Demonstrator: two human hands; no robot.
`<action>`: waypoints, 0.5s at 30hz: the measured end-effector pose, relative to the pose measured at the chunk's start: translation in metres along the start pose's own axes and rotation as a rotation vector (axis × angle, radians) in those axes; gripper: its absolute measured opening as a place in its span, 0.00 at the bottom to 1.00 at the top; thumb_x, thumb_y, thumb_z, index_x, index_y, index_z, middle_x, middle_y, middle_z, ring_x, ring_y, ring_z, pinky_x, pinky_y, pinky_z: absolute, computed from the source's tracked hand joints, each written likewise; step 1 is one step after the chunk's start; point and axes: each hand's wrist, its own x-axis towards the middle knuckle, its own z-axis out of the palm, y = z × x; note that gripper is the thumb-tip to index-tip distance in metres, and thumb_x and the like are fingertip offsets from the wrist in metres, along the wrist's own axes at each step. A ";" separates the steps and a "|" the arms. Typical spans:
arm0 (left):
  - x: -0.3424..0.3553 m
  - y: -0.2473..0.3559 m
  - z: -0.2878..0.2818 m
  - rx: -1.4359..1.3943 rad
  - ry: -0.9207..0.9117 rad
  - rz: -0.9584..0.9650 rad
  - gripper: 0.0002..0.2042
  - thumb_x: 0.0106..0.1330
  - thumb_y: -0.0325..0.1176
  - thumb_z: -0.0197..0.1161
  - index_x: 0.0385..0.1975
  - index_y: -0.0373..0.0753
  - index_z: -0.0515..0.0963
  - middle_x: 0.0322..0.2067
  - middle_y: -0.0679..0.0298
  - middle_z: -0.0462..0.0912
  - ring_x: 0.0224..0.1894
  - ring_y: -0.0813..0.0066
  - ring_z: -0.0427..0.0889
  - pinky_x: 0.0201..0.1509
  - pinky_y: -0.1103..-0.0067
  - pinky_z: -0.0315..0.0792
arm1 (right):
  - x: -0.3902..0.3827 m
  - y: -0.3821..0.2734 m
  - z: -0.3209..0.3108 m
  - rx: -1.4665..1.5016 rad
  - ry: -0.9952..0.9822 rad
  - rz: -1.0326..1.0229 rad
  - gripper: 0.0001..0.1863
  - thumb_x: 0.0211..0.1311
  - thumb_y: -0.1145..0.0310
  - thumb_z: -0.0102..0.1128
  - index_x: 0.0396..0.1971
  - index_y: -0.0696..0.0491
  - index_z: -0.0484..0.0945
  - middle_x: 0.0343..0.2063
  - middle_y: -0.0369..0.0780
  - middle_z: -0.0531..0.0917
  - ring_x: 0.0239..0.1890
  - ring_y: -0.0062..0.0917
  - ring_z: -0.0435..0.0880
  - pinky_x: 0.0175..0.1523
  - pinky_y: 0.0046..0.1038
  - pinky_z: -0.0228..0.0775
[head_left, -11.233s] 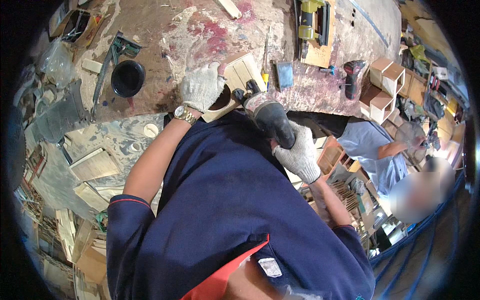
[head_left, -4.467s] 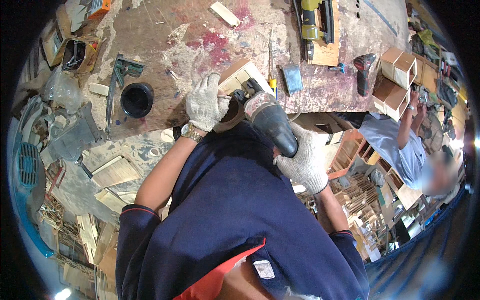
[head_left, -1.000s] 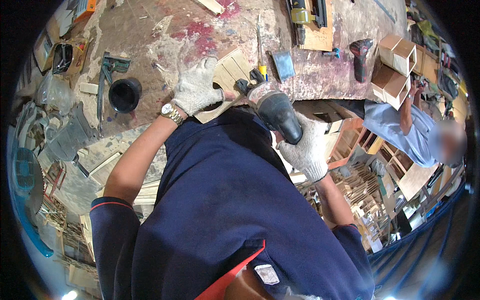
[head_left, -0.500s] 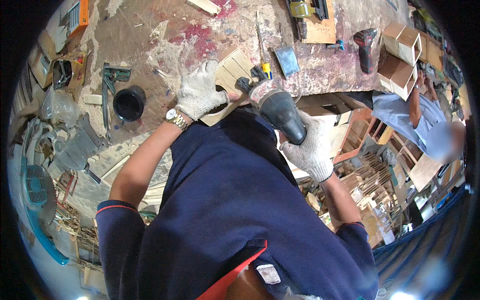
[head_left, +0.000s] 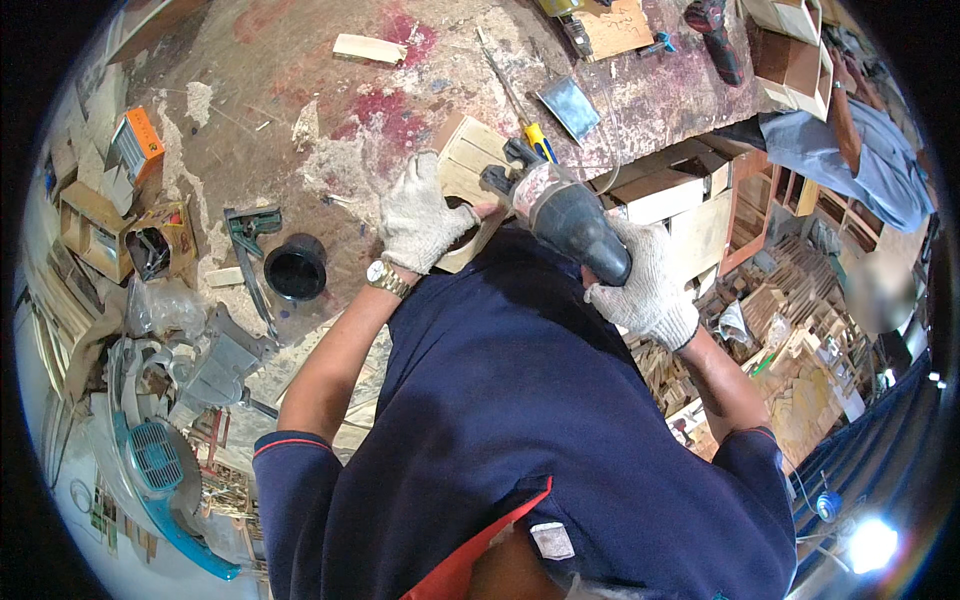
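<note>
My left hand [head_left: 420, 220], in a white knit glove, grips a pale grooved wooden piece [head_left: 470, 148] with a round hole, at the bench's near edge; my bare thumb shows at the hole. My right hand [head_left: 640, 275], also gloved, is closed on the rear of a dark, bulky power tool [head_left: 580, 230]. The tool's black front fittings rest on or just over the wooden piece; its working tip is hidden. A yellow-handled screwdriver [head_left: 536, 138] and a bluish metal plate [head_left: 569, 105] lie just beyond.
The stained bench [head_left: 260, 70] holds a black cup [head_left: 295, 267], clamp tool [head_left: 245, 235], nail gun [head_left: 572, 30], drill [head_left: 715, 42] and wooden boxes [head_left: 790, 75]. A blue saw [head_left: 160, 470] stands lower left. A co-worker [head_left: 855, 165] is at right, above stacked offcuts.
Both hands keep their holds on the wooden piece and tool, with small shifts of the tool. The view has turned, so bench, hands and tool sit further right in the picture.
</note>
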 end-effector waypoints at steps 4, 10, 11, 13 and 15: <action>0.000 -0.002 0.003 0.009 0.019 0.012 0.43 0.43 0.65 0.79 0.48 0.34 0.73 0.43 0.48 0.79 0.45 0.47 0.83 0.46 0.59 0.78 | 0.000 -0.006 0.001 -0.061 0.088 -0.046 0.22 0.40 0.67 0.68 0.40 0.58 0.82 0.27 0.50 0.85 0.29 0.44 0.86 0.38 0.39 0.78; 0.001 -0.006 0.006 -0.020 0.040 0.047 0.41 0.44 0.60 0.81 0.47 0.34 0.72 0.43 0.48 0.79 0.47 0.46 0.81 0.49 0.60 0.77 | 0.005 -0.008 -0.006 -0.061 -0.096 0.080 0.34 0.45 0.61 0.72 0.54 0.61 0.79 0.32 0.53 0.84 0.37 0.47 0.84 0.47 0.43 0.74; 0.001 -0.006 0.006 -0.021 0.036 0.038 0.40 0.44 0.59 0.81 0.47 0.34 0.72 0.43 0.48 0.79 0.47 0.46 0.81 0.49 0.60 0.77 | 0.005 -0.009 -0.007 -0.070 -0.098 0.070 0.34 0.45 0.61 0.72 0.55 0.61 0.79 0.32 0.53 0.84 0.37 0.47 0.83 0.47 0.43 0.74; 0.000 -0.006 0.006 -0.023 0.038 0.032 0.39 0.44 0.58 0.81 0.47 0.34 0.72 0.43 0.48 0.79 0.47 0.45 0.81 0.49 0.60 0.77 | 0.005 -0.010 -0.008 -0.092 -0.090 0.061 0.34 0.45 0.61 0.72 0.54 0.61 0.79 0.32 0.53 0.84 0.37 0.47 0.83 0.47 0.43 0.74; 0.000 -0.006 0.005 -0.025 0.068 0.048 0.39 0.45 0.58 0.81 0.46 0.34 0.72 0.43 0.48 0.79 0.46 0.45 0.81 0.49 0.60 0.76 | 0.006 -0.010 -0.007 -0.106 -0.079 0.033 0.32 0.45 0.61 0.72 0.52 0.60 0.80 0.31 0.52 0.84 0.36 0.47 0.83 0.47 0.43 0.74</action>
